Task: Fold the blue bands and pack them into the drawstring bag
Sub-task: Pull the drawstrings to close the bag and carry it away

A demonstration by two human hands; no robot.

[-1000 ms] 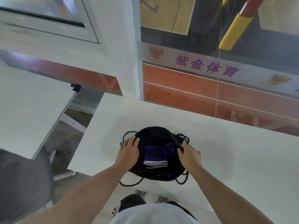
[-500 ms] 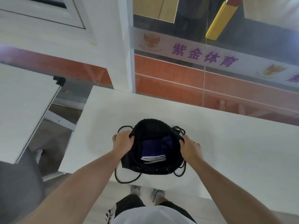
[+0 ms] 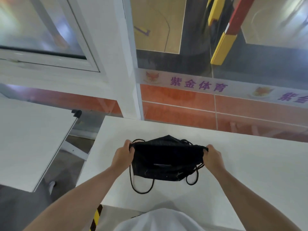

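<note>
A black drawstring bag (image 3: 164, 161) lies on the white table (image 3: 250, 164), its mouth pulled flat and closed between my hands. My left hand (image 3: 122, 155) grips the bag's left top corner. My right hand (image 3: 212, 156) grips the right top corner. Black cords (image 3: 138, 187) loop out below the bag toward the table's near edge. The blue bands are hidden inside the bag.
A second white table (image 3: 30, 140) stands to the left across a gap of floor. A glass wall with an orange band and a purple-lettered strip (image 3: 198, 85) runs behind the table. The table's near edge lies just below the cords.
The bag's mouth was held open with the folded blue bands showing inside. My hands have pulled apart and stretched the opening shut, hiding the bands.
</note>
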